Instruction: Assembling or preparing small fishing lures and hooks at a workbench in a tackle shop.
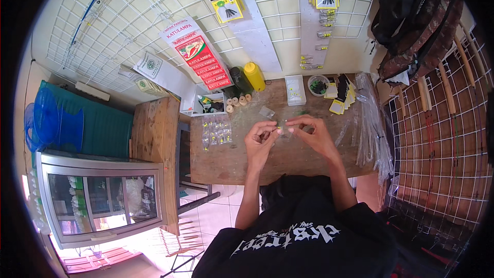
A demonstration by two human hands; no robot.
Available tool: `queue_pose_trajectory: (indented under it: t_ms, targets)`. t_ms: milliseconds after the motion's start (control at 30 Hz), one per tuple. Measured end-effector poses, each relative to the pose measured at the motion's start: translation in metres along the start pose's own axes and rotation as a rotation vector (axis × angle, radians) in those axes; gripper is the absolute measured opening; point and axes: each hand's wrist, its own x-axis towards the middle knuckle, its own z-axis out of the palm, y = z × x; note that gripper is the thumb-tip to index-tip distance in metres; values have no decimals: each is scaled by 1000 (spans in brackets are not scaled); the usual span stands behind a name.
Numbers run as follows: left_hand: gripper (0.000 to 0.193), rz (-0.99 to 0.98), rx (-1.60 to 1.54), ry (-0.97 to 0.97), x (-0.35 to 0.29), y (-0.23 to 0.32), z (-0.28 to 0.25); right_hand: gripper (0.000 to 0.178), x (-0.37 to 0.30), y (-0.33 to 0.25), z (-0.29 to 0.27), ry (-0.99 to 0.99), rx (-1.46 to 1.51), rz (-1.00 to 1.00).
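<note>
Wooden table (231, 159) under a wire wall grid, left hand (260, 141) and right hand (314, 134) pinched a tiny yellow-green lure (282, 126) above the table's middle, its long axis too small to tell, yellow bottle (254, 76) at the far edge.

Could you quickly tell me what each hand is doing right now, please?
Left hand: fingers pinched shut on a small clear packet.
Right hand: pinched on the same packet's other end.
</note>
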Motion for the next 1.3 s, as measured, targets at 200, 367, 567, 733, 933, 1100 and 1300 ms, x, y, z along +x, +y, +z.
queue_pose_trajectory:
  t_ms: [200, 367, 567, 733, 933, 1100, 1300]
  targets:
    - [25, -6, 146, -128, 4, 11, -8, 22, 15, -1, -6, -140, 161, 28]
    - [28, -50, 102, -116, 4, 26, -2, 18, 24, -2, -5, -324, 367, 62]
    - [29, -42, 111, -162, 5, 27, -4, 17, 33, 7, -6, -497, 572, 125]
    - [31, 9, 135, -196, 6, 26, -6, 15, 39, 19, -4, -624, 639, 98]
    - [30, -16, 78, -185, 6, 32, -4, 13, 38, 20, 2, -597, 719, 134]
    - [29, 2, 87, -142, 7, 28, -8, 16, 31, 6, 4, -544, 702, 203]
    - [25, 100, 155, -69, 7, 27, -6, 12, 21, -6, 9, -333, 552, 187]
